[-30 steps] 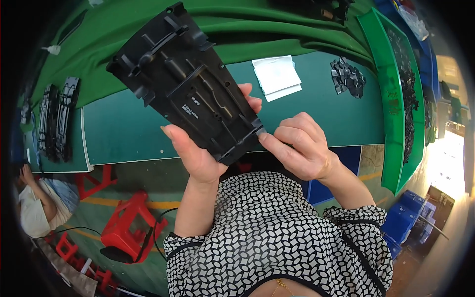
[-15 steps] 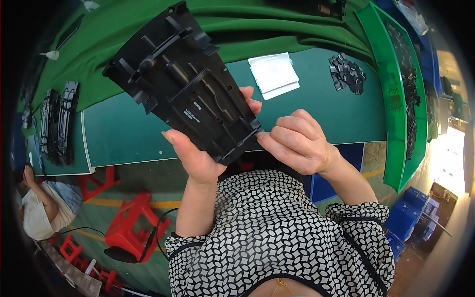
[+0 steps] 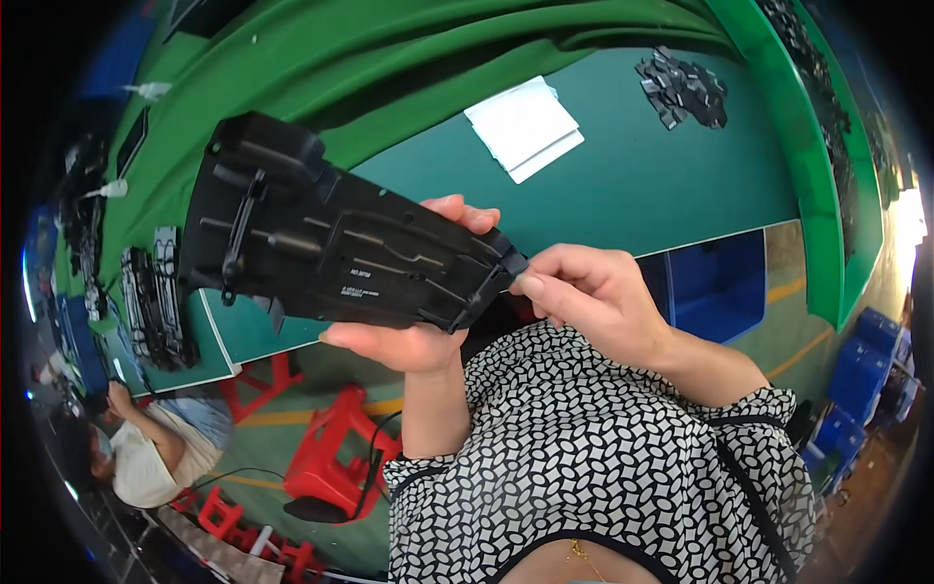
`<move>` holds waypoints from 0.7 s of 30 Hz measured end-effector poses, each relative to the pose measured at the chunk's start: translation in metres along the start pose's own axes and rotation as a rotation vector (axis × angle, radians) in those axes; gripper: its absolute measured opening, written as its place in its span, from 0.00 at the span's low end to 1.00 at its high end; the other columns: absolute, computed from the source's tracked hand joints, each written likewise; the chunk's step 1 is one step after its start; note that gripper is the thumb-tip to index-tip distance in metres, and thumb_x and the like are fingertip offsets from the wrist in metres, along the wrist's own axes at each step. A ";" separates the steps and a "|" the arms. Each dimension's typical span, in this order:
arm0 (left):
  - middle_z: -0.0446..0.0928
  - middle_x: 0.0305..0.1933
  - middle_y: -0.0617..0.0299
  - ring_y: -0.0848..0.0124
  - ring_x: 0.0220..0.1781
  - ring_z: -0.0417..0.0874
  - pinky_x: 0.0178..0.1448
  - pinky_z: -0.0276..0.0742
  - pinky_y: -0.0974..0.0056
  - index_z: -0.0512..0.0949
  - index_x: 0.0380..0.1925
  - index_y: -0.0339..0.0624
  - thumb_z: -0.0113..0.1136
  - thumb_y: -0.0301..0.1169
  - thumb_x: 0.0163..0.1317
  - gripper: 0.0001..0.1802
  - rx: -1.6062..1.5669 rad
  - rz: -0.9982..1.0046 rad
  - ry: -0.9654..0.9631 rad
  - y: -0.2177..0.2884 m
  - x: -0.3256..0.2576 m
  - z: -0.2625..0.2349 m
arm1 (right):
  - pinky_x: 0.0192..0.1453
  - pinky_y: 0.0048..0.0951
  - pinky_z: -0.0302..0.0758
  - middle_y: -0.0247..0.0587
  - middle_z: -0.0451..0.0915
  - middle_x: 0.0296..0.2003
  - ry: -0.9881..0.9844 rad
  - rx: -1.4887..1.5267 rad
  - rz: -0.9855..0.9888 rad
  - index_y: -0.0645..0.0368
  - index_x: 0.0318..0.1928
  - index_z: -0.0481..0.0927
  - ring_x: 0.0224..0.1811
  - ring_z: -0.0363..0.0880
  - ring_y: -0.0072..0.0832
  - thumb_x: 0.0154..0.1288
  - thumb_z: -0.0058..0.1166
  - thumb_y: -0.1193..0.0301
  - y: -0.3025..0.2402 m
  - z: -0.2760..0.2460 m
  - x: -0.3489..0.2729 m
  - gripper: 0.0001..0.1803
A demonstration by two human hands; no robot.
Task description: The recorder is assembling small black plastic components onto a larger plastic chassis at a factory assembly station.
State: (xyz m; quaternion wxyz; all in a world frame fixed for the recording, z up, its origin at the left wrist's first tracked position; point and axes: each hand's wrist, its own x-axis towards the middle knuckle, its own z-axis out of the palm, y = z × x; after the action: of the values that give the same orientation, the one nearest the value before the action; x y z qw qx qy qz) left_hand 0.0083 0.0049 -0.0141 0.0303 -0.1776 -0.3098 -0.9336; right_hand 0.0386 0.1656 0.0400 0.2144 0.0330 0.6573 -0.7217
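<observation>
A black moulded plastic cover [image 3: 321, 234], broad at its left end and narrow at its right, is held above the table in my left hand [image 3: 413, 347]. The thumb lies along the near edge and the fingertips show over the far edge. Ribs, holes and raised channels cover the side facing me. My right hand [image 3: 598, 302] is closed in a pinch at the narrow end, thumb and forefinger touching a small dark piece [image 3: 514, 263] at that corner. How this piece sits on the cover cannot be made out.
White sheets [image 3: 525, 128] and a pile of small black pieces [image 3: 683, 90] lie on the green table. A green bin [image 3: 825, 234] stands at the right, long black parts [image 3: 156, 302] at the left. A blue crate [image 3: 720, 292], red stool [image 3: 336, 453] and another person [image 3: 161, 453] are nearby.
The cover has turned from a steep slant toward level, its broad end swinging down and left. My right hand stays at the narrow end, its thumb now showing. The whole view has shifted.
</observation>
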 end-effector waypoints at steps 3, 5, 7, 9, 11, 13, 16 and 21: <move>0.70 0.57 0.49 0.56 0.53 0.74 0.59 0.65 0.41 0.61 0.60 0.35 0.34 0.75 0.51 0.54 -0.012 0.001 0.004 0.002 0.000 0.003 | 0.22 0.15 0.61 0.27 0.73 0.20 0.011 0.021 0.051 0.65 0.30 0.78 0.21 0.66 0.10 0.65 0.52 0.69 0.000 0.000 0.003 0.11; 0.70 0.57 0.49 0.56 0.53 0.74 0.59 0.65 0.41 0.61 0.60 0.36 0.34 0.75 0.51 0.54 -0.020 0.002 -0.006 0.001 0.000 0.003 | 0.22 0.14 0.60 0.26 0.72 0.20 0.024 0.097 0.056 0.65 0.30 0.78 0.21 0.65 0.10 0.65 0.51 0.69 0.003 0.002 0.004 0.11; 0.70 0.57 0.50 0.56 0.53 0.74 0.59 0.65 0.41 0.62 0.60 0.37 0.34 0.75 0.51 0.53 -0.032 -0.010 -0.025 0.002 0.001 0.002 | 0.22 0.15 0.59 0.26 0.72 0.19 0.025 0.118 0.059 0.65 0.30 0.78 0.20 0.65 0.09 0.65 0.51 0.70 0.003 0.002 0.004 0.11; 0.70 0.57 0.50 0.56 0.53 0.74 0.59 0.65 0.41 0.62 0.60 0.37 0.34 0.74 0.52 0.53 -0.037 -0.017 -0.036 0.001 0.002 0.003 | 0.21 0.15 0.59 0.25 0.71 0.19 0.024 0.137 0.064 0.65 0.29 0.78 0.20 0.64 0.09 0.64 0.51 0.70 0.002 0.001 0.004 0.10; 0.70 0.57 0.50 0.56 0.53 0.74 0.59 0.66 0.41 0.62 0.60 0.38 0.34 0.74 0.52 0.52 -0.035 -0.021 -0.040 0.003 0.001 0.002 | 0.21 0.16 0.57 0.24 0.69 0.18 0.015 0.116 0.070 0.65 0.28 0.78 0.20 0.62 0.09 0.64 0.50 0.71 0.001 0.002 0.004 0.10; 0.70 0.57 0.50 0.57 0.53 0.74 0.58 0.66 0.42 0.62 0.60 0.38 0.34 0.74 0.52 0.52 -0.012 -0.028 -0.051 0.004 0.001 0.001 | 0.20 0.16 0.55 0.23 0.67 0.17 0.023 0.106 0.084 0.65 0.27 0.77 0.19 0.59 0.09 0.63 0.51 0.71 0.002 0.001 0.004 0.10; 0.70 0.57 0.51 0.57 0.53 0.74 0.58 0.66 0.42 0.62 0.60 0.38 0.34 0.75 0.52 0.52 -0.030 -0.032 -0.019 0.003 0.001 0.003 | 0.20 0.17 0.53 0.23 0.66 0.17 0.033 0.109 0.058 0.65 0.27 0.77 0.19 0.58 0.09 0.63 0.51 0.72 0.002 0.001 0.004 0.10; 0.70 0.56 0.50 0.56 0.52 0.74 0.58 0.66 0.41 0.62 0.60 0.37 0.34 0.75 0.51 0.53 -0.037 -0.035 -0.011 0.002 0.001 0.005 | 0.20 0.17 0.53 0.22 0.66 0.17 0.035 0.100 0.046 0.66 0.26 0.77 0.19 0.57 0.09 0.63 0.51 0.72 0.003 0.000 0.003 0.11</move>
State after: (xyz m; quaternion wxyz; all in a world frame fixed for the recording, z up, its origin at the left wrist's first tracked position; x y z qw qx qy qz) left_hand 0.0095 0.0059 -0.0089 0.0088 -0.1779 -0.2959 -0.9385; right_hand 0.0370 0.1644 0.0360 0.2173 0.0714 0.6233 -0.7478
